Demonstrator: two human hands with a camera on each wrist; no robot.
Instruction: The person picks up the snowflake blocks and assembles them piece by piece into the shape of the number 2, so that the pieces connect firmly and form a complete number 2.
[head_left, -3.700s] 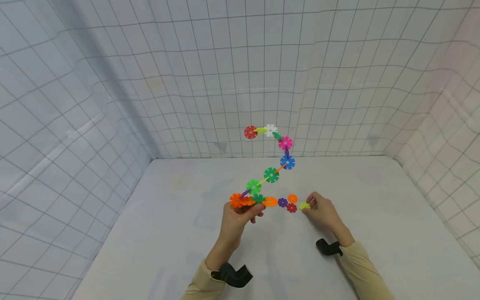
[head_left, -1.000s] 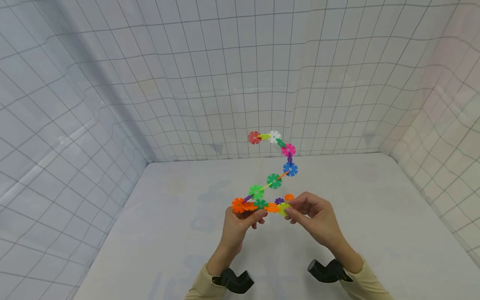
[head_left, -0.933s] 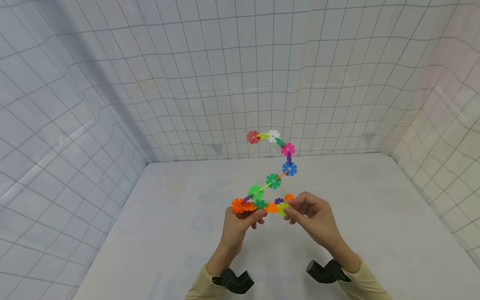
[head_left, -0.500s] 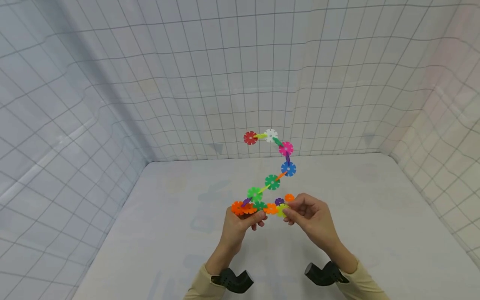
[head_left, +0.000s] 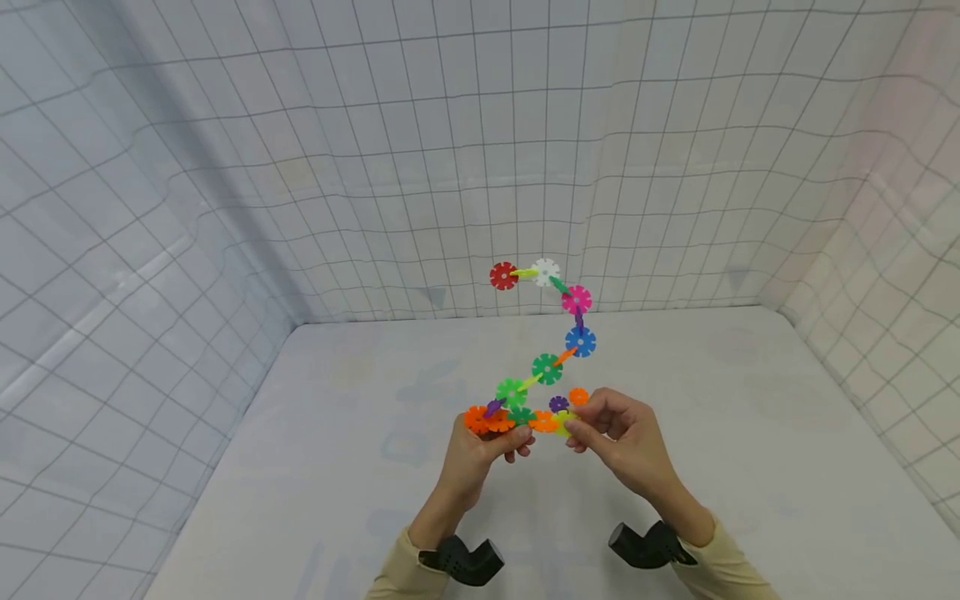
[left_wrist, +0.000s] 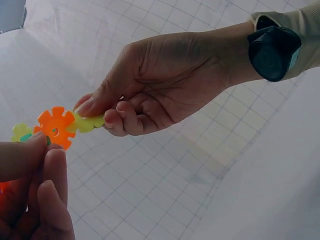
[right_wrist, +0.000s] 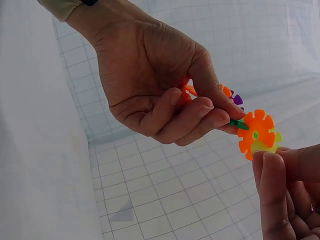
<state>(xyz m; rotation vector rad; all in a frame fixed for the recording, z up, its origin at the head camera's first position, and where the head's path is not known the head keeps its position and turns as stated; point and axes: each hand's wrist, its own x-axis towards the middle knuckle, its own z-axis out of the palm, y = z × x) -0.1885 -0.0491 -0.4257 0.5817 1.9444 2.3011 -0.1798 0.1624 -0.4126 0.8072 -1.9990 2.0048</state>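
Note:
A long curved chain of slotted snowflake discs [head_left: 547,368] in many colours is held up by my left hand [head_left: 476,454], thumb and fingers pinching it near a green disc [head_left: 521,416]. An orange disc [head_left: 543,421] forms its right end. My right hand [head_left: 628,437] pinches a yellow-green disc [left_wrist: 89,123] between thumb and fingers. In both wrist views this disc meets the orange disc [right_wrist: 256,127] at its edge, crosswise to it. How deep the slots engage, I cannot tell.
A loose purple disc [head_left: 558,403] and a loose orange disc [head_left: 579,396] lie on the white table [head_left: 337,467], just behind my right fingers. Grid-patterned sheeting [head_left: 480,167] rises behind the table and on both sides.
My right hand has brought the yellow-green disc leftward to the chain's orange end disc. Over the last second both hands barely moved; the chain tilted slightly. A loose red disc is now out of sight.

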